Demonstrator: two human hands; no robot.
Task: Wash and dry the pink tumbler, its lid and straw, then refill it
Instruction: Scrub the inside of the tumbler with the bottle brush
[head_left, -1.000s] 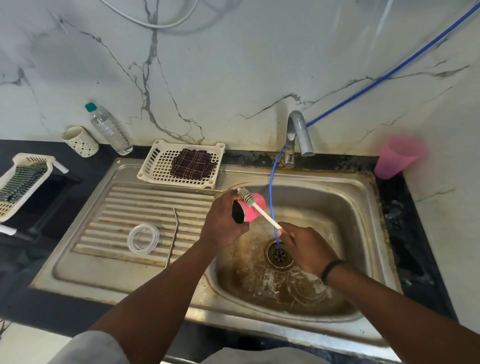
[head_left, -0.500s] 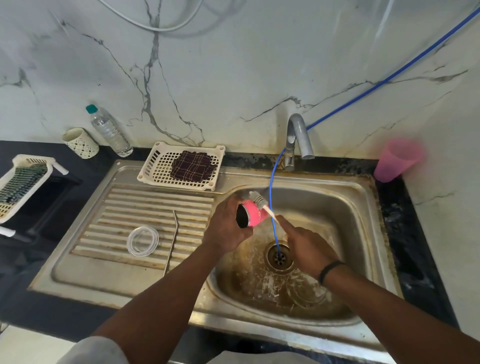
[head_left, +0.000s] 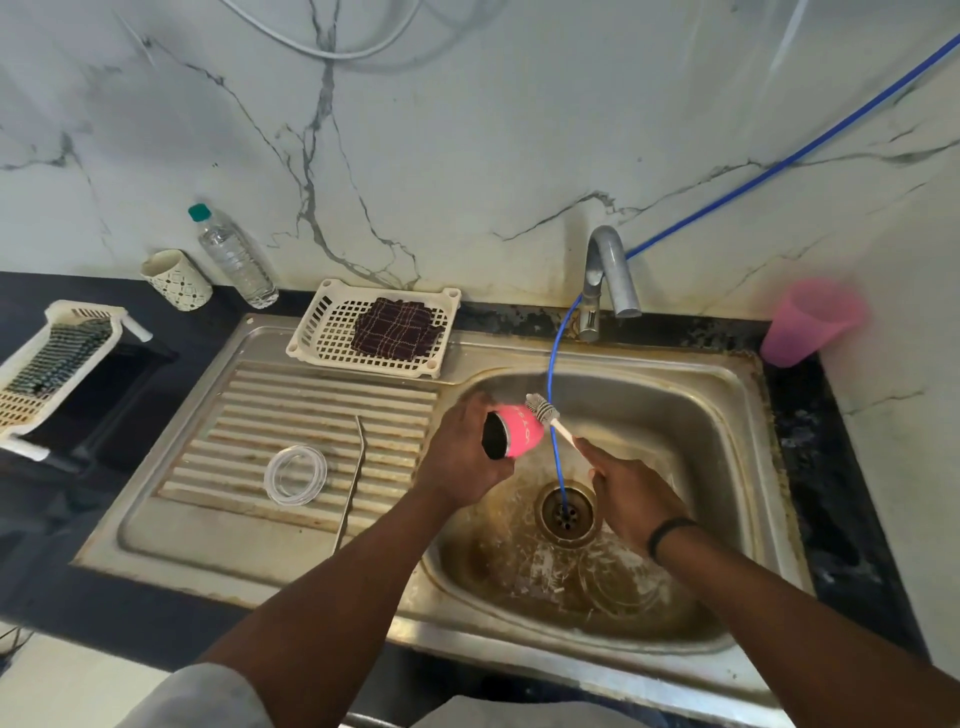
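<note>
Brush (head_left: 542, 408) now outside pink tumbler (head_left: 519, 431), held tilted, dark mouth showing.

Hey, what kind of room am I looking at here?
Most likely a home kitchen: a stainless steel sink with a ribbed drainboard, a tap against a marble-look wall, and a dark countertop.

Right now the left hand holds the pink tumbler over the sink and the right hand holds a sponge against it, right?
Not quite. The head view shows the right hand holds a bottle brush by its white handle, not a sponge, with its bristles against the tumbler. The rest is right: the left hand holds the pink tumbler over the sink.
</note>
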